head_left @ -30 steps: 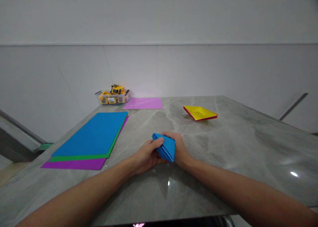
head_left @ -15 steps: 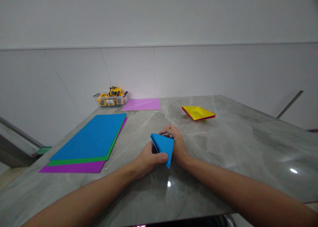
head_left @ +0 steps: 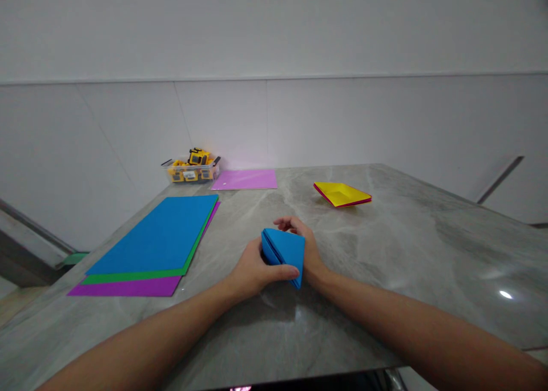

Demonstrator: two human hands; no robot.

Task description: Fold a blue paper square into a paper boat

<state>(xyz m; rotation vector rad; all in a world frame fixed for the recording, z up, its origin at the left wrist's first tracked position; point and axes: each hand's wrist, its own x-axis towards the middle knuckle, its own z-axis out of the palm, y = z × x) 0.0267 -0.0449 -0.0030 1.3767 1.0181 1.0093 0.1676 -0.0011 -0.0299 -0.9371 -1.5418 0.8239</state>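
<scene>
Over the near middle of the table, my left hand point(head_left: 259, 271) grips a folded piece of blue paper point(head_left: 287, 247), its thumb lying across the lower front face. The paper is folded into a pointed, many-layered shape, and the layers gape a little along its left edge. My right hand point(head_left: 310, 245) is at the paper's right side and behind it. Its curled fingertips show past the top edge; its thumb and part of the palm are hidden by the paper. Beyond my right hand lies a folded yellow and red paper shape point(head_left: 341, 194).
Large blue point(head_left: 158, 231), green point(head_left: 137, 278) and purple sheets point(head_left: 128, 288) overlap on the left. Farther back are a pink sheet point(head_left: 248, 180) and a clear box point(head_left: 190, 174) of yellow toy vehicles point(head_left: 198, 157), near the white wall point(head_left: 274, 123). The grey marbled table point(head_left: 385, 254) extends right.
The folded blue paper has shifted slightly right and turned, its layers bulging more at the left. My left thumb has moved right with it; my right fingertips have drawn back a little from its top edge.
</scene>
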